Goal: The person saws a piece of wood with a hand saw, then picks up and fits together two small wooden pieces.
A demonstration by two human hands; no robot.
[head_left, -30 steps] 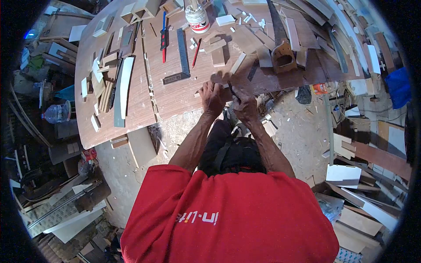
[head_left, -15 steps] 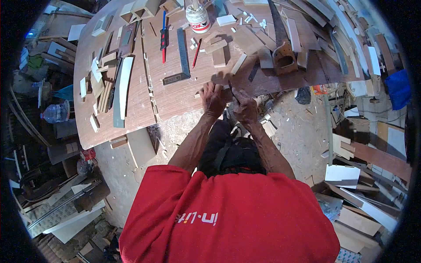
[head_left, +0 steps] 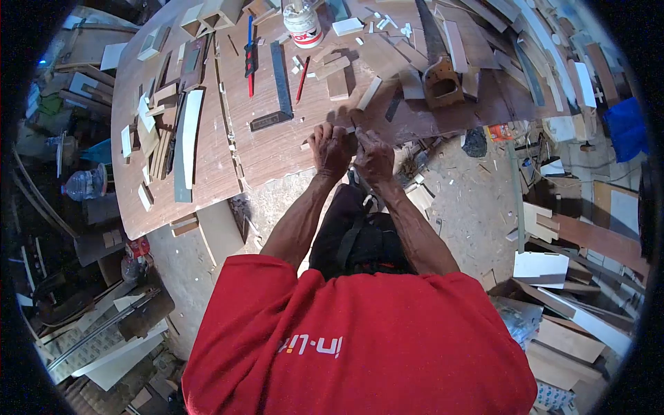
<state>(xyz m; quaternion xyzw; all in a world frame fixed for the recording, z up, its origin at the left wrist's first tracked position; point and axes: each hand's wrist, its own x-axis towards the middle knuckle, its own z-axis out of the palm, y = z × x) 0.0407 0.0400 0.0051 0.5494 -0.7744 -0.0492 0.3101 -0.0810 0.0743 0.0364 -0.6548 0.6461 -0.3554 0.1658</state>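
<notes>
At the table's near edge, my left hand [head_left: 330, 149] has its fingers bent down over a small wood strip [head_left: 350, 129], pressing it on the tabletop. Right beside it, my right hand [head_left: 374, 156] is closed round a slim dark tool [head_left: 355, 124], whose thin end points away from me by the strip. I cannot tell the tool's exact kind. Beyond my hands lie a try square [head_left: 282, 86], a red pencil [head_left: 303, 80] and a small wood block [head_left: 337, 84]. A dark flat piece [head_left: 393, 107] rests to the right of them.
A handsaw [head_left: 443, 83] lies at the right among offcuts. The white glue jar [head_left: 303, 28] stands at the back, near a blue and red tool [head_left: 250, 59]. Wood pieces [head_left: 162, 142] crowd the left side of the table [head_left: 277, 155]. Scraps litter the floor [head_left: 470, 200].
My right hand has come closer to my left, and the dark tool has moved with it towards the left fingers. The view has shifted slightly.
</notes>
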